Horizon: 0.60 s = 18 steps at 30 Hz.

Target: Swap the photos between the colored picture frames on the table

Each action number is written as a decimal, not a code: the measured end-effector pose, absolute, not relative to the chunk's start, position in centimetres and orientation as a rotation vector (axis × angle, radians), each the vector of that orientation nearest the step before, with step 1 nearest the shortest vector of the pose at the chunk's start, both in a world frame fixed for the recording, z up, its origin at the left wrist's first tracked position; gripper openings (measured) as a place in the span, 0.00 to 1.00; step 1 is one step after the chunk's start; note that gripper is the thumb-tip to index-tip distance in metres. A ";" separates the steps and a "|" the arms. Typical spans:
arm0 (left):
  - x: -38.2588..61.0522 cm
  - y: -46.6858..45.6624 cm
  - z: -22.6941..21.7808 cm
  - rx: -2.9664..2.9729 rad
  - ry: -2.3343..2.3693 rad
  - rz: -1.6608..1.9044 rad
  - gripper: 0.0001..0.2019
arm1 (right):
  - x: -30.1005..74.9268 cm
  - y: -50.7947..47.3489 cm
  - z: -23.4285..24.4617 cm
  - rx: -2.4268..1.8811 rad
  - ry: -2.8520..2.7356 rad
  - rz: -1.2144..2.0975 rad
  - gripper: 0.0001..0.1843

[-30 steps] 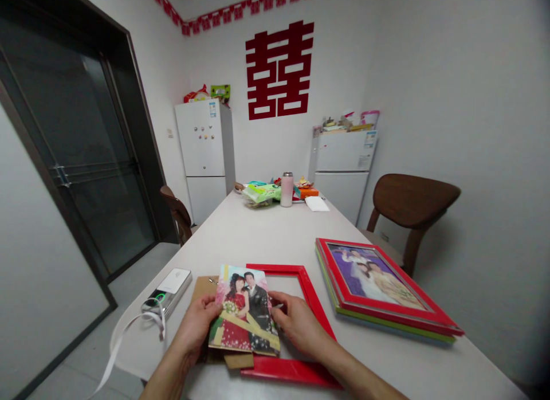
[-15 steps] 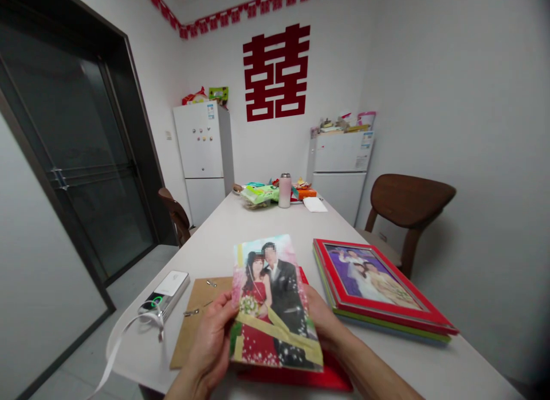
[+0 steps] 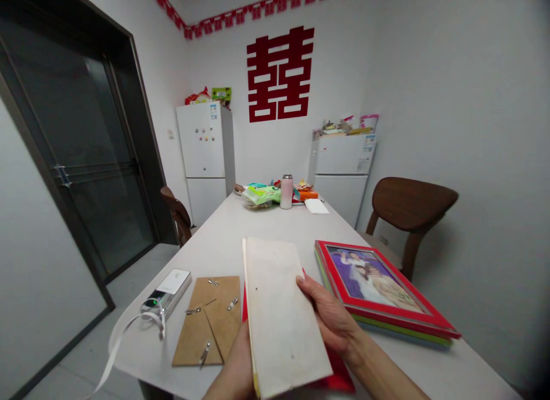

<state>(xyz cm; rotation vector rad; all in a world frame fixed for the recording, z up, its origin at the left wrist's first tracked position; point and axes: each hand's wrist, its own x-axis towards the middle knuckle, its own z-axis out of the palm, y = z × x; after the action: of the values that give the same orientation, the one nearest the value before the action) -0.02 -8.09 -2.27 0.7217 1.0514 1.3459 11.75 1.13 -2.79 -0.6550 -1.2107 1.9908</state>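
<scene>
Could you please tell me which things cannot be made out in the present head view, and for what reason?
All in the head view:
Far side of the pale sheet: turned away from the camera.
Left hand: fingers hidden behind the sheet.
Red frame: mostly covered by the sheet and right hand.
White cord: cut off by the bottom edge.
Labels on the right-side fridge: print too small.

There are two hands (image 3: 330,318), four clips (image 3: 205,352), two fridges (image 3: 341,155) and two chairs (image 3: 413,203).

Dim, even light casts a soft shadow beside the chair (image 3: 412,204); edges stretch.
</scene>
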 end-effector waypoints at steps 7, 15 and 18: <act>-4.1 -7.8 -5.0 1.266 1.593 1.453 0.12 | 13.1 3.3 -3.3 -1.025 -1.181 1.701 0.11; -3.0 -8.8 -4.9 1.563 1.784 1.156 0.18 | 12.6 4.2 -4.8 -1.205 -1.527 1.439 0.20; -2.9 -8.8 -5.4 1.621 1.829 1.096 0.20 | 12.3 4.6 -5.4 -1.258 -1.642 1.342 0.22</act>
<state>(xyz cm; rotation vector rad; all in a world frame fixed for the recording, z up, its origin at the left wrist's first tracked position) -2.85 -8.77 -5.44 1.6214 1.8286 1.0956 12.32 4.62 -5.40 -1.2582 -1.6419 1.3418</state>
